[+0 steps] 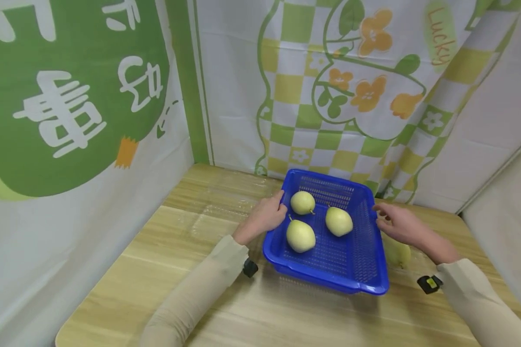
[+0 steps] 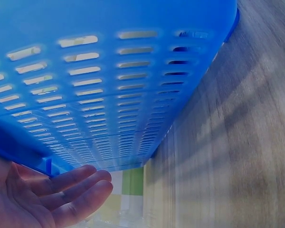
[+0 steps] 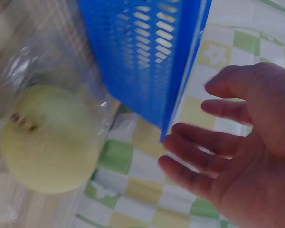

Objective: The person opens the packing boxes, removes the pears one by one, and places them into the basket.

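A blue plastic basket [image 1: 347, 284] with slotted walls holds three pale yellow-green pears [image 1: 301, 236]. At its left rim is my left hand [image 1: 267, 214], gripping the edge; in the left wrist view its fingers [image 2: 80, 194] reach below the rim along the outer wall. My right hand [image 1: 399, 224] is at the opposite rim with its fingers loosely bent and spread. In the right wrist view those fingertips [image 3: 173, 142] are right by the rim, not wrapped round it. Another pear [image 3: 50, 142] lies outside the basket on the right, among clear plastic, partly hidden in the head view.
Clear plastic packaging [image 1: 219, 207] lies on the wooden table [image 1: 156, 270] left of the basket. A patterned curtain [image 1: 304, 86] hangs directly behind the table's back edge, and a white and green cloth [image 1: 147, 183] covers the left side.
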### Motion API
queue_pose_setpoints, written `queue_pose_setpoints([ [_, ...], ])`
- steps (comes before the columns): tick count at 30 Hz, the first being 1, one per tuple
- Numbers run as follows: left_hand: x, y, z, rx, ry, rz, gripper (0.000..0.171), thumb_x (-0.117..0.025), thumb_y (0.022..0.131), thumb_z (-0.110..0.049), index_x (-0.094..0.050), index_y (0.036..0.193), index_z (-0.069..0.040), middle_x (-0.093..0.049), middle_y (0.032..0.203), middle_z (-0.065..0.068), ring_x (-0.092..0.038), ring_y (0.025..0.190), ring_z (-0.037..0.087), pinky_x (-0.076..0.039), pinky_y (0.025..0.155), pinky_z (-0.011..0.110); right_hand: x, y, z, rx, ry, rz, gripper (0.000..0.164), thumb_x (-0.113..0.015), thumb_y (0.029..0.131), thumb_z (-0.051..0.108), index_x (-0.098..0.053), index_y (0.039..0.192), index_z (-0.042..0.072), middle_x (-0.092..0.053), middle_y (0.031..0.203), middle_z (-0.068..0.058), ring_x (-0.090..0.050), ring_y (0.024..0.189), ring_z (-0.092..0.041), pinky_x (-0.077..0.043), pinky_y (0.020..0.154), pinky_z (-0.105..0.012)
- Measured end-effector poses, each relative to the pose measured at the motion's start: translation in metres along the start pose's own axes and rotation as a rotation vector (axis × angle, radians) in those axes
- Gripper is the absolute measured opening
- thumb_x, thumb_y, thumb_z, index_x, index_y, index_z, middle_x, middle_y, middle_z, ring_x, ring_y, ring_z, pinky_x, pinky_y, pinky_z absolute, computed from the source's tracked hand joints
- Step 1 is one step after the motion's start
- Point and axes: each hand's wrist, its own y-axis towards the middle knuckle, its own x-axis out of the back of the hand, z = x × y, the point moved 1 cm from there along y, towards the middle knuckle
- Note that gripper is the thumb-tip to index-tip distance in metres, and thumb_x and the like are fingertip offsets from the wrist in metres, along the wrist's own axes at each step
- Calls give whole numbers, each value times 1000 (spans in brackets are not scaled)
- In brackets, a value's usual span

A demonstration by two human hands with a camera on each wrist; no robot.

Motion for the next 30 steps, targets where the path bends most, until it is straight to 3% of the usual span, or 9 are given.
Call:
queue_pose_setpoints([
  [6, -4, 1, -4, -7, -10, 13, 57, -41, 98, -22, -33, 152, -4, -54, 141, 20, -60, 121, 34, -49, 99, 46, -4, -15, -18, -51, 8, 76, 42, -57, 93, 11, -52, 128, -10, -61, 122, -34, -59, 108, -52, -51, 84, -58],
  [15, -5, -1, -4, 2, -27, 17, 57, -42, 98, -21, -33, 152, -5, -55, 140, 20, -62, 118, 33, -50, 97, 47, -12, -30, -36, -50, -35, 137, 43, -62, 90, 14, -53, 121, -15, -59, 119, -37, -56, 110, -53, -47, 89, -60],
  [23, -6, -1, -2, 10, -26, 32, 58, -39, 99, -23, -31, 153, -6, -56, 140, 19, -65, 102, 27, -52, 91, 44, -22, -34, -50, -75, -49, 194, 43, -66, 87, 19, -56, 115, -13, -63, 111, -35, -61, 103, -51, -49, 85, -58],
  [30, -2, 2, -2, -3, -15, 11, 58, -41, 98, -22, -31, 153, -5, -64, 127, 21, -63, 85, 25, -54, 80, 41, -29, -30, -51, -50, -22, 199, 36, -66, 87, 21, -61, 108, -8, -67, 103, -29, -65, 94, -45, -52, 78, -55],
])
